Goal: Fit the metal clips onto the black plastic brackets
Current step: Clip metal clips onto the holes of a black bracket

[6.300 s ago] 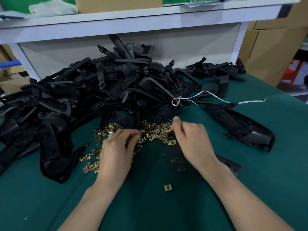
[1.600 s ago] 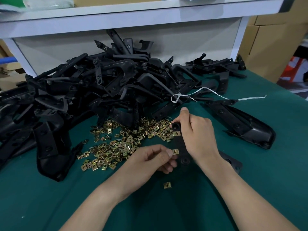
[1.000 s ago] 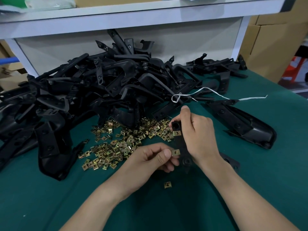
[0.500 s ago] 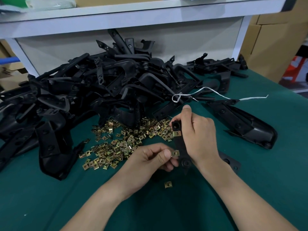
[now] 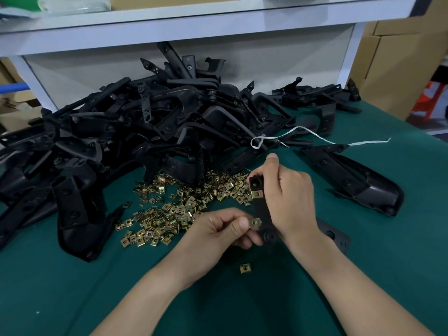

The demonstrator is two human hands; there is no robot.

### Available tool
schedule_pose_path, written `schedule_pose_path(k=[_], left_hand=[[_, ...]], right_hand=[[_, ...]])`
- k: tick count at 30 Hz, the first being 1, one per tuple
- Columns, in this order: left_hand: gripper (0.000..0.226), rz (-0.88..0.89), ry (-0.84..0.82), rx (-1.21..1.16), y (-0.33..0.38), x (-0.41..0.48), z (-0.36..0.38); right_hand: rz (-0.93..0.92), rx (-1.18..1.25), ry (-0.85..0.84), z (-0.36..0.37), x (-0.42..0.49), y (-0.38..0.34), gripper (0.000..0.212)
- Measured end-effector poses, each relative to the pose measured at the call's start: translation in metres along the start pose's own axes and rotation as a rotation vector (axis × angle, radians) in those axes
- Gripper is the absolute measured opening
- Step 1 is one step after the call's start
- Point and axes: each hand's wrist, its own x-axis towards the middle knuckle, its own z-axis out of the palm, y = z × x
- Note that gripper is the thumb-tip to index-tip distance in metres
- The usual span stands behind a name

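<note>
The black plastic bracket (image 5: 261,212) is a narrow flat strip with round holes, held over the green surface (image 5: 72,287). One brass-coloured metal clip (image 5: 257,194) sits on its edge. The right hand (image 5: 288,197) grips the bracket with curled fingers. The left hand (image 5: 218,232) pinches a second clip (image 5: 254,223) at the bracket's edge. One single clip (image 5: 245,268) lies apart. The clip pile (image 5: 184,202) and the bracket heap (image 5: 145,132) are too many to count.

Black brackets (image 5: 150,132), brass-yellow clips (image 5: 169,212), dark green table (image 5: 72,287), white string (image 5: 315,139), tan boxes (image 5: 397,57).
</note>
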Motion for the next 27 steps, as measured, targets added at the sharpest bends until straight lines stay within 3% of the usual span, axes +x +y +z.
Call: schedule_pose_path(k=[12, 27], left_hand=[[0.022, -0.003, 0.011, 0.104, 0.003, 0.0003, 0.0028], [0.022, -0.021, 0.003, 0.091, 0.0051, -0.001, 0.0013]], right_hand=[[-0.071, -0.127, -0.027, 0.0054, -0.0054, -0.0004, 0.063], [-0.031, -0.036, -0.014, 0.0042, -0.0033, 0.0002, 0.063]])
